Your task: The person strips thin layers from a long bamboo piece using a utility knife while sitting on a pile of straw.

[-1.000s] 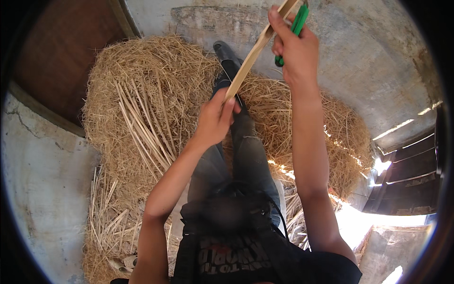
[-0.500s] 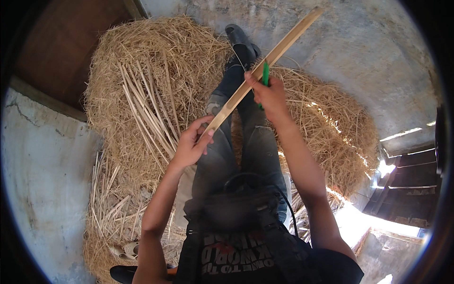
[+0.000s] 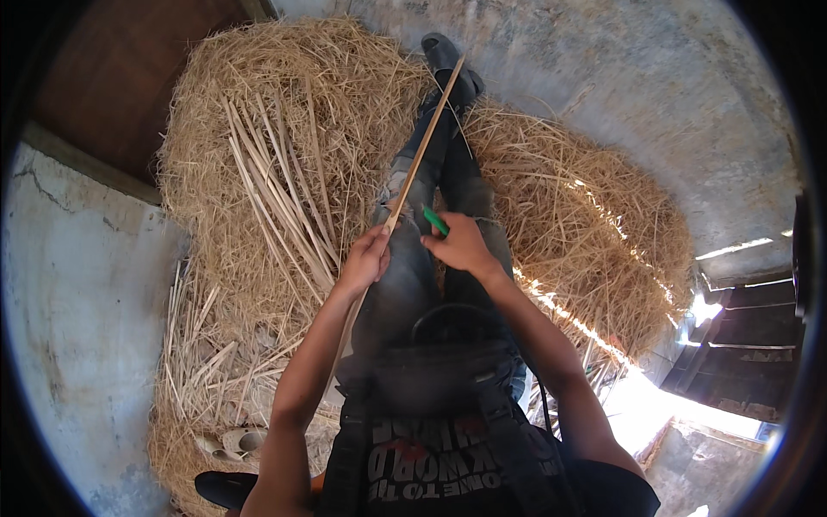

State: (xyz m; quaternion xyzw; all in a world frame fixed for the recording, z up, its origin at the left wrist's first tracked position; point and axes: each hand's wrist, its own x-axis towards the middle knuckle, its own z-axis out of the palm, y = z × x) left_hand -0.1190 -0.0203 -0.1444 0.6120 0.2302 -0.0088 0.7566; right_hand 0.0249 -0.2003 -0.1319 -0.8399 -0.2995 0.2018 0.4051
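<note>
My left hand (image 3: 365,260) is closed around a long bamboo strip (image 3: 426,142). The strip slants up and away over my legs, its far tip near my dark shoes (image 3: 442,53). Its narrow edge faces up, and the lower end runs back beside my left forearm. A short distance to the right, my right hand (image 3: 463,247) grips a green tool (image 3: 435,221), apart from the strip. Only the tool's green end shows past my fingers, so its kind is unclear. A thin pale strand (image 3: 457,121) crosses near my lower legs.
Dry straw (image 3: 250,77) is heaped left of my legs, with more straw (image 3: 586,207) on the right. A bundle of split bamboo strips (image 3: 280,185) lies on the left heap. Cut hollow bamboo pieces (image 3: 250,441) sit lower left. Worn walls (image 3: 86,310) stand close by.
My right hand has come back toward my body with the green tool, away from the strip. The strip has turned onto its edge and swung left, its far end lower in view.
</note>
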